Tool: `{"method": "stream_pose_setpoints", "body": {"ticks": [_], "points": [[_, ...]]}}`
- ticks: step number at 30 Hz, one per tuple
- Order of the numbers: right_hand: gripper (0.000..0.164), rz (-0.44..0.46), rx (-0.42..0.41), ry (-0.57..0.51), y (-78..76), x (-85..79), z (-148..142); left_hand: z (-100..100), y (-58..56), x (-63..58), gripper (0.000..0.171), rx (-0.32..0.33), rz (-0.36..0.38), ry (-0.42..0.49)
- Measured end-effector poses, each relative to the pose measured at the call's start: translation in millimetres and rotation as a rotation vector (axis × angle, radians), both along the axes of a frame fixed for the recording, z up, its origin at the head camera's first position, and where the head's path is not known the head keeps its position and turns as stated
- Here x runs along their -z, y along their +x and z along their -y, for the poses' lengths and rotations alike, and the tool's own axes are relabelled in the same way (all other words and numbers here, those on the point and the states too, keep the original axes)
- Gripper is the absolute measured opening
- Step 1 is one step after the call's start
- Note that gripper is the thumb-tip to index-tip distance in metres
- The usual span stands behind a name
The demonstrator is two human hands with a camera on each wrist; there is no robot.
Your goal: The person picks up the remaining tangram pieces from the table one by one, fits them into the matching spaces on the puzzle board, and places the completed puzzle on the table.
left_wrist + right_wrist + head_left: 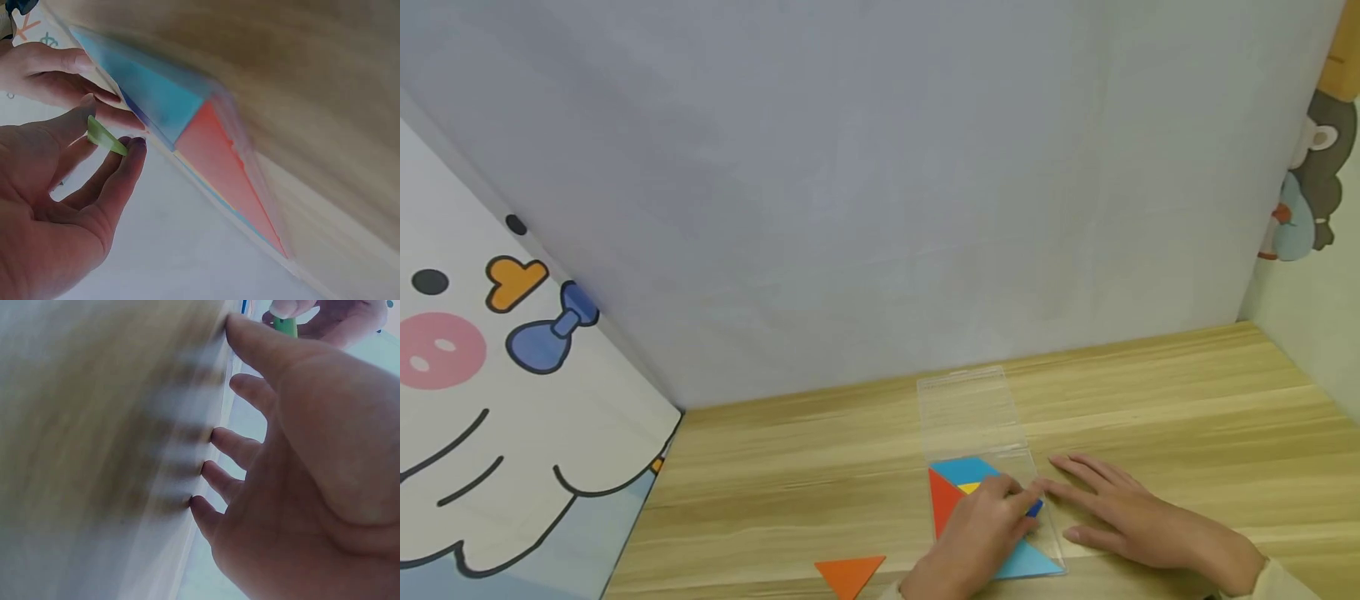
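My left hand (981, 533) pinches a small green tangram piece (106, 137) between thumb and fingertips, over a shallow clear plastic case (1051, 533). Inside the case lie a red triangle (943, 500), a blue piece (961, 470), a light blue triangle (1030, 561), a bit of yellow (968, 487) and a dark blue piece (1035, 508), partly covered by the hand. Just right of the case, my right hand (1135, 517) has its fingers spread, fingertips resting on the table.
An orange triangle (851, 575) lies on the wooden table (760, 483), left of the case. The case's transparent lid (970, 408) is folded back flat toward the grey back wall (887, 208). Cartoon-printed panels (497, 467) stand at the sides.
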State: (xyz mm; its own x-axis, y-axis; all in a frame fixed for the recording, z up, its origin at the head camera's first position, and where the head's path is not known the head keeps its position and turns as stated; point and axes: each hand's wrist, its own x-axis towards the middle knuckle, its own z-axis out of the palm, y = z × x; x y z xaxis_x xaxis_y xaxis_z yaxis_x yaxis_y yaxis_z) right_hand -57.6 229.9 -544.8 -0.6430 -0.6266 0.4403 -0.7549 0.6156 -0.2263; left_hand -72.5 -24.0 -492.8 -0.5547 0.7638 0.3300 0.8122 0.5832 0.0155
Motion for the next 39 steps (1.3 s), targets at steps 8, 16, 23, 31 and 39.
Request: {"method": "stream_pose_setpoints", "body": {"ticks": [8, 16, 23, 31, 39], "points": [[0.059, 0.083, 0.008, 0.020, 1.0, -5.9, -1.3, -6.4, 3.2, 1.4, 0.040, 0.012, -0.031, 0.040], [0.058, 0.013, 0.026, 0.035, 0.5, -9.7, 0.2, -13.8, 6.4, -2.1, 0.039, -0.018, -0.039, -0.012], [0.059, 0.011, 0.039, 0.039, 1.2, -13.4, 0.6, -22.6, 9.2, -3.5, 0.040, -0.051, -0.086, -0.082], [0.059, -0.010, 0.045, 0.041, 1.6, -17.4, 0.9, -24.2, 10.5, -5.3, 0.040, -0.073, -0.096, -0.075], [0.059, -0.011, 0.031, 0.029, 1.7, -22.8, 0.9, -24.0, 12.7, -10.4, 0.038, -0.069, -0.111, -0.078]]}}
